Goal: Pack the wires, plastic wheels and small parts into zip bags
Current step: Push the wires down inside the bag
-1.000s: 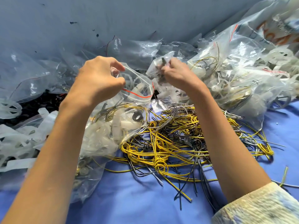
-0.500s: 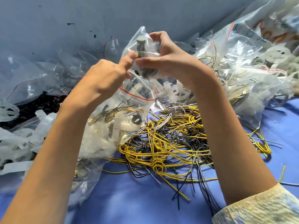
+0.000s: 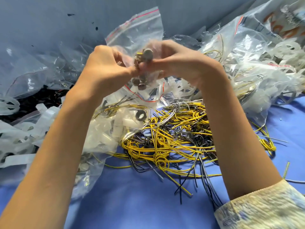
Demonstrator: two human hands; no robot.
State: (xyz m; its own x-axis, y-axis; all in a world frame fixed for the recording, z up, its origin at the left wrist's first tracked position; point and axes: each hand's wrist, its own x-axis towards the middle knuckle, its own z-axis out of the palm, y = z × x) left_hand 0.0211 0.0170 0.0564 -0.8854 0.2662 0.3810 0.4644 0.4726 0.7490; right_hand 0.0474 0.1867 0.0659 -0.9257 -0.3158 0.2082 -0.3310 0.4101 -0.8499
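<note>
1. Since the frame half a second back, your hands have drawn closer together. The small zip bag now stands taller above them, its red-lined mouth uppermost.
2. Your left hand is raised with its fingers curled. Thumb and forefinger pinch the bag's plastic from the left, at its lower part.
3. Your right hand is level with the left. Its fingers are curled round the same bag from the right, thumb tip almost meeting the left thumb.
4. The round dark parts sit inside the held bag, bunched between your two sets of fingertips. A few more hang in the bag's bottom just below your thumbs. Motion blur hides the exact finger contact.
5. A larger zip bag of white plastic pieces lies on the blue cloth, beneath the held bag and beside your left forearm.
6. The wires, yellow, black and grey, lie loose in a tangle on the cloth between your forearms, well below your hands.
7. One translucent plastic wheel lies just under your right hand. The filled bags are heaped to its right.
</note>
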